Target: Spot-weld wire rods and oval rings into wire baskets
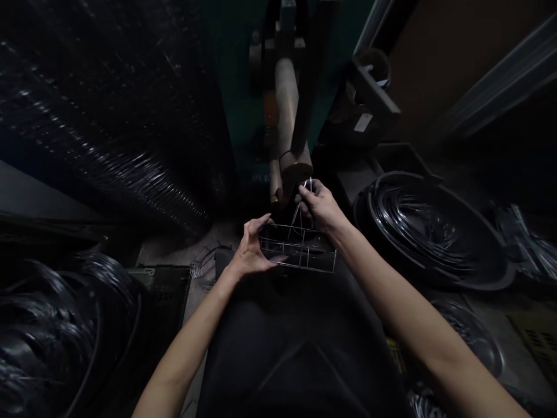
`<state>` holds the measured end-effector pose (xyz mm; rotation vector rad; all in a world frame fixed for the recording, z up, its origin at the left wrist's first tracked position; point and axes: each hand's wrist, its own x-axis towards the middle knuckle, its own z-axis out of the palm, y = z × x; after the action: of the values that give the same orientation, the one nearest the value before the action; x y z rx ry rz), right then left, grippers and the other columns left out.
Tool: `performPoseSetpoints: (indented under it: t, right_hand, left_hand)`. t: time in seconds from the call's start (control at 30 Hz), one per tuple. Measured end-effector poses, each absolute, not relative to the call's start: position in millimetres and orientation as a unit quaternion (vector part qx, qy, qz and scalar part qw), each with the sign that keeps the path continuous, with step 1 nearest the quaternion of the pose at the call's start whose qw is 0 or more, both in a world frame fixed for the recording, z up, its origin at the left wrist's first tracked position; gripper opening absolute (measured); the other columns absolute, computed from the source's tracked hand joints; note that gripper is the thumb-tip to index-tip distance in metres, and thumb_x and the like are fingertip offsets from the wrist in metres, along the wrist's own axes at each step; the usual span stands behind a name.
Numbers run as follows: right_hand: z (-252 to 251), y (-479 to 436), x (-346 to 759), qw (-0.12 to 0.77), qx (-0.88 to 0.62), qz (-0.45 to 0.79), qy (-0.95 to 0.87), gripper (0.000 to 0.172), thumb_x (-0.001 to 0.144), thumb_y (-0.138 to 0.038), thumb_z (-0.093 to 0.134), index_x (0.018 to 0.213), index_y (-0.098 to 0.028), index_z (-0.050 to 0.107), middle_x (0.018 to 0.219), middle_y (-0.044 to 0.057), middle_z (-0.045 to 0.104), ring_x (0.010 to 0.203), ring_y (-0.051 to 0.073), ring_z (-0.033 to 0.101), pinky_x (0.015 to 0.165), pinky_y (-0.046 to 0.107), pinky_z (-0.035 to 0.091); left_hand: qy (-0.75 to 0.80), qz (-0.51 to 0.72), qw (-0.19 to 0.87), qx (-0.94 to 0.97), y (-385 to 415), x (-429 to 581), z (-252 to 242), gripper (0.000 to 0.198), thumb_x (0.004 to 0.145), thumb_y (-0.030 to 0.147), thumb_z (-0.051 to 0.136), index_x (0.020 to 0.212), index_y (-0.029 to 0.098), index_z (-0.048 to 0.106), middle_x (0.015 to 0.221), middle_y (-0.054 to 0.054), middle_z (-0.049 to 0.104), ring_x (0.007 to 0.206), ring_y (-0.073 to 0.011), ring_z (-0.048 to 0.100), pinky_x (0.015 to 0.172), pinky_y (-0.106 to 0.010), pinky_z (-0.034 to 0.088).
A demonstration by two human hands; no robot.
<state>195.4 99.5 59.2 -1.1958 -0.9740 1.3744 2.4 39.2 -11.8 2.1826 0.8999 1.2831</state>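
My left hand (252, 247) grips the left end of a small wire rack (308, 255), thumb below and fingers above. The rack is made of thin metal rods and lies level in front of my dark apron. My right hand (319, 203) pinches a bent metal wire (296, 216) above the rack's far side, just below the machine's cylindrical arm (296, 165). The wire's lower end reaches down to the rack; whether it is joined there I cannot tell. Part of the wire is hidden behind my right fingers.
A black basin (487, 278) of curved wire pieces stands at the right. Bundled wire rings (143, 180) are stacked at the left, with more shiny wire parts (52, 319) in a container below. A green machine body (243, 133) rises ahead. The scene is dim.
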Motion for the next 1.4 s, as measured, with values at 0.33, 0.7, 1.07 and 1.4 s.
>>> performPoseSetpoints:
  t: [0.33,0.7,1.07,1.4]
  right_hand:
    - [60.7,105.9,192.9,0.501,-0.482,0.591,-0.409,0.051,0.065,-0.048,0.078,0.086,-0.022,0.04,0.056,-0.009,0.053,0.036,0.003,0.035,0.033,0.014,0.018]
    - [71.8,112.6,184.2,0.472,-0.507,0.582,-0.425,0.047,0.068,-0.048,0.078,0.079,-0.023,0.041,0.047,-0.009,0.046,0.034,0.005,0.036,0.031,0.017,0.02]
    - [69.6,132.4,181.6,0.477,-0.492,0.552,-0.476,0.045,0.067,-0.047,0.076,0.075,-0.024,0.038,0.044,-0.01,0.043,0.035,0.006,0.034,0.032,0.018,0.024]
    - [78.5,131.6,176.8,0.463,-0.495,0.549,-0.489,0.044,0.071,-0.045,0.074,0.074,-0.025,0.035,0.044,-0.011,0.039,0.034,0.005,0.033,0.033,0.019,0.025]
  left_hand:
    - [0.313,0.476,0.225,0.79,48.8,-0.1,-9.2,0.108,0.064,0.036,0.082,0.145,0.025,0.011,0.122,-0.014,0.054,0.109,-0.0259,0.057,0.097,-0.05,0.044]
    - [0.298,0.505,0.272,0.763,60.0,-2.0,-5.4,0.112,0.06,0.035,0.085,0.144,0.026,0.012,0.116,-0.011,0.052,0.108,-0.0254,0.058,0.098,-0.048,0.047]
    - [0.291,0.512,0.261,0.765,77.0,-3.7,1.3,0.11,0.062,0.044,0.083,0.143,0.027,0.011,0.121,-0.013,0.051,0.106,-0.0246,0.059,0.095,-0.049,0.05]
    - [0.288,0.514,0.27,0.761,80.2,-5.2,6.1,0.112,0.061,0.049,0.083,0.144,0.029,0.011,0.128,-0.016,0.047,0.107,-0.0258,0.059,0.095,-0.051,0.05]
